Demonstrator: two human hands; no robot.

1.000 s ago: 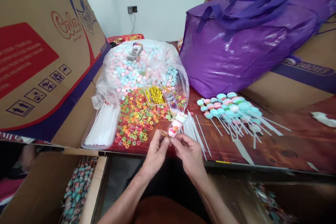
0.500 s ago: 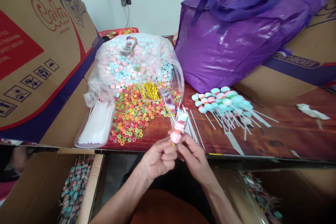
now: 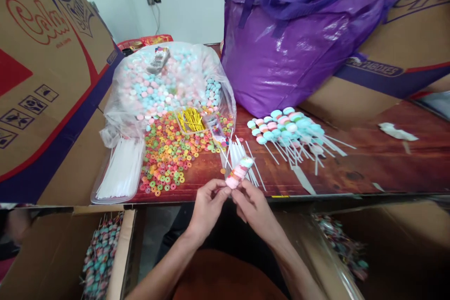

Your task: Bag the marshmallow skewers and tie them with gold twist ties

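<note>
Both hands are working just off the near edge of the worktop. The left hand (image 3: pixel 207 206) and the right hand (image 3: pixel 253 206) are pinching, from either side, the lower end of a short stack of pastel pink, white and blue sweets in a clear sleeve (image 3: pixel 238 172), which is tilting up and away over the near edge. To do this well, it seems wise to be keeping the fingertips close under the lowest sweet, so the sleeve is drawn tight, and to be holding the stack steady rather than squeezing it.

The worktop itself is a glossy reddish-brown wooden table (image 3: pixel 369 173). Just beyond the hands, loose white plastic sticks (image 3: pixel 242 154) are lying fanned near the near edge. To the left, small multicoloured ring sweets (image 3: pixel 168 150) are spreading in a heap, and a clear packet of white sticks (image 3: pixel 121 171) is resting at the near left corner. To the right, finished pastel lollipops on white sticks (image 3: pixel 288 126) are piling up mid-table. Further back, a big clear plastic bag of pink and blue sweets (image 3: pixel 165 84) is sitting with thin yellow ties (image 3: pixel 190 119) at its mouth, and a shiny purple carrier bag (image 3: pixel 298 42) is slumping beside it. Brown cardboard cartons (image 3: pixel 42 70) are leaning on both sides; a white wall is closing the room behind
</note>
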